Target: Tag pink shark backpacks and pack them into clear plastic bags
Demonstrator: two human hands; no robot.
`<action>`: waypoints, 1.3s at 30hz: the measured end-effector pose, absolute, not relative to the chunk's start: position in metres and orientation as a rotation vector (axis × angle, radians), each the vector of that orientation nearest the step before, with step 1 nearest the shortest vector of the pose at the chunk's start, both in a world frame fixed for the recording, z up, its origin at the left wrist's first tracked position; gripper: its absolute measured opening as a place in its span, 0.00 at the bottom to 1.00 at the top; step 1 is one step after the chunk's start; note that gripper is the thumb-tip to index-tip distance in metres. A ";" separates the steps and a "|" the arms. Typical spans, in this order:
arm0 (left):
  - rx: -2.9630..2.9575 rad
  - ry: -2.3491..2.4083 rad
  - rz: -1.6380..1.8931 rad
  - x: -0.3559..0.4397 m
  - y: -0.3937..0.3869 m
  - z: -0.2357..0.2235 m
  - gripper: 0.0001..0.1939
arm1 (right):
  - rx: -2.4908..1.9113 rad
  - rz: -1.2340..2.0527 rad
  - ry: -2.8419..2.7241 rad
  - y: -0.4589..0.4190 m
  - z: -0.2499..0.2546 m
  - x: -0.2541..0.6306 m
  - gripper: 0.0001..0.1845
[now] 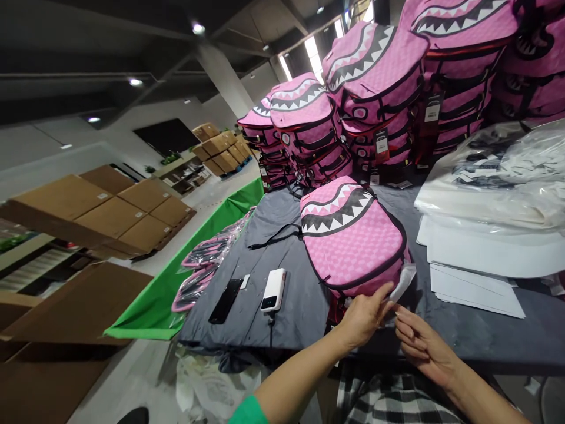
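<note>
A pink backpack (353,241) with a black-and-white shark-teeth print lies on the grey-covered table (304,300), in front of me. My left hand (364,318) is at its near end, thumb and fingers pinched together around a crumpled white sheet (404,281) that sticks up beside the bag's lower right corner. Whether the sheet is paper or plastic I cannot tell. Just right of it, my right hand (421,341) has curled fingers, with thumb and fingertips close together near the left fingers. Anything between them is too small to name. A black strap (276,237) trails left from the bag.
Stacked pink backpacks (375,88) line the table's far side. White sheets (477,288) and clear plastic bags (498,182) lie on the right. A white power bank (273,288) and a black phone (226,301) lie left. Beyond is a green-sided bin (145,312) with wrapped pink items.
</note>
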State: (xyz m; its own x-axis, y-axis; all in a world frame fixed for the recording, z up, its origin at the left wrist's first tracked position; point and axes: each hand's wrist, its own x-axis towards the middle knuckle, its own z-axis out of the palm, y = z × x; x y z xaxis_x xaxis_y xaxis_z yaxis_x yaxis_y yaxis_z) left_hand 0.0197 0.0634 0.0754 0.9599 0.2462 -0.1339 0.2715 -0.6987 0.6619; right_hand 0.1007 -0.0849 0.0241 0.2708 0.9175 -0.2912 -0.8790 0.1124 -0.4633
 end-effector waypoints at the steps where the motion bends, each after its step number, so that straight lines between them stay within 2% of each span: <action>1: 2.369 0.374 -0.035 0.019 0.065 0.076 0.27 | -0.518 1.330 -0.052 -0.082 0.024 0.101 0.18; 3: 2.343 0.388 -0.002 0.018 0.068 0.077 0.28 | -0.406 1.312 -0.034 -0.075 0.022 0.103 0.17; 6: 2.306 0.334 -0.002 0.017 0.071 0.076 0.23 | -0.358 1.273 -0.023 -0.070 0.017 0.108 0.19; 10: 2.606 0.200 0.080 0.015 0.068 0.057 0.20 | -0.357 1.203 0.078 -0.087 0.016 0.120 0.11; 15: 3.005 -0.253 0.460 0.009 0.065 0.029 0.25 | -0.549 1.199 0.119 -0.115 0.021 0.132 0.22; 20: 3.038 -0.284 0.401 0.005 0.073 0.026 0.26 | -0.690 1.150 0.150 -0.126 0.026 0.144 0.29; 27: 2.892 -0.149 0.236 -0.005 0.072 0.032 0.20 | -0.799 1.105 0.136 -0.118 0.026 0.160 0.27; 31: 2.999 -0.253 0.481 -0.035 0.082 0.029 0.18 | -0.949 1.101 0.125 -0.114 0.022 0.163 0.31; 33: 3.039 -0.153 0.707 -0.051 0.099 0.027 0.16 | -1.148 1.027 0.044 -0.110 0.020 0.168 0.34; 35: 3.048 0.177 0.882 -0.060 0.116 0.027 0.12 | -1.381 0.879 -0.093 -0.104 0.017 0.177 0.35; 39: 2.998 0.651 0.950 -0.065 0.129 0.036 0.08 | -1.668 0.680 -0.245 -0.088 0.014 0.201 0.35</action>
State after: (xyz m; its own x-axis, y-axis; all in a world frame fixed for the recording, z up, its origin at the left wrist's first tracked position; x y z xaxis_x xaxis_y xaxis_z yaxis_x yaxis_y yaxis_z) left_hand -0.0652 0.1287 0.0363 0.7433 0.3572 0.5656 0.3986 -0.9155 0.0545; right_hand 0.2005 -0.0882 0.0140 0.8030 0.5170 -0.2966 -0.2086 -0.2225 -0.9524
